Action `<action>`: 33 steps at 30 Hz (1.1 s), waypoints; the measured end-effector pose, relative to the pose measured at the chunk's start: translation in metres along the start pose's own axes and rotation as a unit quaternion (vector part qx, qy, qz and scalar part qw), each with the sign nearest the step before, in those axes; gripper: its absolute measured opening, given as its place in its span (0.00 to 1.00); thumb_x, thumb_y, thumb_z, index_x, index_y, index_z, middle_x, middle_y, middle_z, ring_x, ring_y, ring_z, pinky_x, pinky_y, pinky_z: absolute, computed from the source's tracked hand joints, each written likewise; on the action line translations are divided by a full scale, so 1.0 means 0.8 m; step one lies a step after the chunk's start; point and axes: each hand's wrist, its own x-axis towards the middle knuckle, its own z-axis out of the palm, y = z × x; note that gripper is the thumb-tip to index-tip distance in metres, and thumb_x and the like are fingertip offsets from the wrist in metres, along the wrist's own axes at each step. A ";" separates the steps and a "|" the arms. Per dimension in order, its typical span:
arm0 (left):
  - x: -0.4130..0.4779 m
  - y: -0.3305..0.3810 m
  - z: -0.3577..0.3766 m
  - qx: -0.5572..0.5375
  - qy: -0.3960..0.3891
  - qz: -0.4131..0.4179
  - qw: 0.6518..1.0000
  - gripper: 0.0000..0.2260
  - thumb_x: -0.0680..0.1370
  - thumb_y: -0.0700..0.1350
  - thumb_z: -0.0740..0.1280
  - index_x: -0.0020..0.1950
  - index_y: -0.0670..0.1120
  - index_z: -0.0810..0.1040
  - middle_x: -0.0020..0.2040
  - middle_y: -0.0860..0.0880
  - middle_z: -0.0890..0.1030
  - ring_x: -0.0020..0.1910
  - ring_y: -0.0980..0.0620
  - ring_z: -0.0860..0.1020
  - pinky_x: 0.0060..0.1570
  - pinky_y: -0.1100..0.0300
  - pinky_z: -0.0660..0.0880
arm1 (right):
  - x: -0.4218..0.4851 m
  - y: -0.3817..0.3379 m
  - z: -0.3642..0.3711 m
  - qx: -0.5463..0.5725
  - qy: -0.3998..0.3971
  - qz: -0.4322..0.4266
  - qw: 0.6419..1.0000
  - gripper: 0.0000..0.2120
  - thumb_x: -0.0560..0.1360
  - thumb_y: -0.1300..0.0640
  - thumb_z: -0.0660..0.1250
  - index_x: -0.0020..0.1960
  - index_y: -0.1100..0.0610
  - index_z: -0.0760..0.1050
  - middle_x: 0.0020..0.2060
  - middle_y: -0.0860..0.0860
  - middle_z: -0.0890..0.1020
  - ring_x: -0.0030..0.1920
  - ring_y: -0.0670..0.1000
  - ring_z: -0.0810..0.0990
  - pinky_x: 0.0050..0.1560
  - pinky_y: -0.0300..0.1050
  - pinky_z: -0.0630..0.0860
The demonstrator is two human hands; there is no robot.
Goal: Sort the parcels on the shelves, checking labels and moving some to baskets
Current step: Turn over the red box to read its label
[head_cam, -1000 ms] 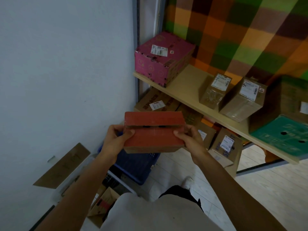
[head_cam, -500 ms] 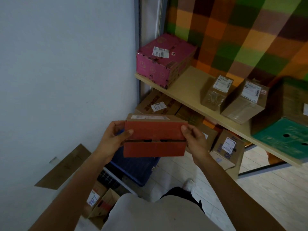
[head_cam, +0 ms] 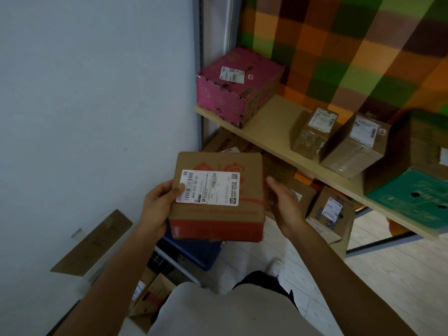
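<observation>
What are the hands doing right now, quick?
Left hand: holding the parcel by its left edge, thumb on the label.
Right hand: against the parcel's right side; grip cannot be told.

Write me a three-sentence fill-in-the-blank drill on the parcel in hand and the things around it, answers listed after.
On the held parcel, the thumb of the left hand rests on the white ____.
The box at the left end of the upper shelf is coloured ____.
The basket below the parcel is ____.
Missing: label; pink; blue.
</observation>
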 end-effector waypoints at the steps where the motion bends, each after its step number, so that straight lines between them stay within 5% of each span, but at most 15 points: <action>1: 0.000 0.000 -0.002 -0.016 -0.002 -0.004 1.000 0.06 0.78 0.38 0.68 0.55 0.42 0.80 0.43 0.45 0.86 0.37 0.51 0.85 0.36 0.58 0.83 | 0.001 0.001 -0.001 0.014 0.003 -0.009 1.000 0.12 0.80 0.49 0.64 0.56 0.55 0.81 0.47 0.51 0.86 0.48 0.50 0.84 0.47 0.43 0.76; 5: -0.001 -0.004 -0.006 -0.051 -0.037 -0.016 0.998 0.07 0.80 0.39 0.66 0.57 0.44 0.80 0.47 0.44 0.86 0.41 0.50 0.85 0.38 0.57 0.83 | 0.007 0.002 -0.007 0.033 -0.044 0.007 0.998 0.24 0.73 0.43 0.68 0.65 0.55 0.77 0.59 0.58 0.82 0.59 0.59 0.82 0.58 0.56 0.79; 8: 0.000 -0.012 -0.005 0.001 -0.036 0.013 0.999 0.09 0.81 0.41 0.64 0.61 0.45 0.77 0.50 0.45 0.85 0.44 0.49 0.84 0.42 0.55 0.83 | 0.002 0.000 -0.010 0.086 -0.130 0.112 0.981 0.36 0.64 0.38 0.76 0.67 0.55 0.76 0.58 0.58 0.83 0.56 0.58 0.84 0.50 0.52 0.83; 11: 0.001 -0.019 -0.004 0.100 -0.032 0.033 0.994 0.11 0.81 0.46 0.65 0.64 0.48 0.75 0.55 0.46 0.83 0.51 0.47 0.82 0.54 0.49 0.80 | 0.006 0.010 -0.013 0.098 -0.150 0.108 0.978 0.48 0.53 0.39 0.85 0.69 0.51 0.74 0.61 0.59 0.82 0.58 0.59 0.83 0.53 0.56 0.82; 16: -0.009 -0.015 0.011 0.289 0.014 0.133 0.948 0.20 0.81 0.46 0.65 0.73 0.46 0.68 0.64 0.53 0.72 0.60 0.56 0.71 0.54 0.61 0.69 | -0.004 0.011 0.010 0.038 -0.081 0.035 0.995 0.35 0.61 0.45 0.78 0.67 0.49 0.74 0.56 0.55 0.84 0.54 0.56 0.85 0.54 0.55 0.81; 19: -0.025 -0.012 0.045 0.218 -0.076 0.086 0.969 0.24 0.81 0.56 0.62 0.76 0.52 0.64 0.69 0.49 0.72 0.60 0.54 0.75 0.53 0.62 0.73 | -0.013 0.010 0.033 -0.029 -0.043 0.003 0.999 0.30 0.61 0.43 0.77 0.62 0.45 0.75 0.55 0.49 0.84 0.54 0.52 0.84 0.56 0.54 0.81; 23: -0.027 -0.021 0.066 0.105 -0.133 0.029 0.985 0.39 0.71 0.55 0.70 0.78 0.52 0.56 0.66 0.51 0.73 0.54 0.57 0.78 0.38 0.67 0.79 | -0.018 0.000 0.044 -0.069 -0.049 -0.025 0.996 0.16 0.75 0.47 0.71 0.62 0.47 0.76 0.54 0.47 0.84 0.50 0.46 0.84 0.46 0.40 0.80; 27: -0.019 -0.018 0.059 0.106 -0.136 0.016 0.985 0.26 0.77 0.49 0.71 0.71 0.53 0.64 0.59 0.51 0.78 0.52 0.53 0.81 0.39 0.65 0.80 | -0.021 -0.005 0.046 -0.141 -0.043 -0.047 0.988 0.11 0.75 0.46 0.71 0.56 0.47 0.78 0.53 0.49 0.85 0.50 0.46 0.84 0.51 0.42 0.81; 30: -0.014 -0.007 0.038 0.059 -0.152 -0.001 0.987 0.32 0.70 0.56 0.75 0.71 0.47 0.71 0.59 0.42 0.82 0.53 0.44 0.83 0.48 0.50 0.81 | -0.022 -0.015 0.041 -0.143 -0.044 -0.057 0.987 0.19 0.73 0.37 0.65 0.54 0.49 0.81 0.51 0.50 0.86 0.52 0.50 0.84 0.58 0.48 0.79; 33: -0.025 0.012 0.018 -0.065 -0.169 -0.041 0.983 0.19 0.72 0.49 0.71 0.61 0.45 0.78 0.49 0.43 0.86 0.44 0.47 0.85 0.41 0.54 0.82 | -0.019 -0.022 0.021 -0.077 -0.046 -0.030 0.996 0.24 0.69 0.37 0.66 0.56 0.51 0.81 0.54 0.50 0.85 0.58 0.53 0.82 0.60 0.48 0.77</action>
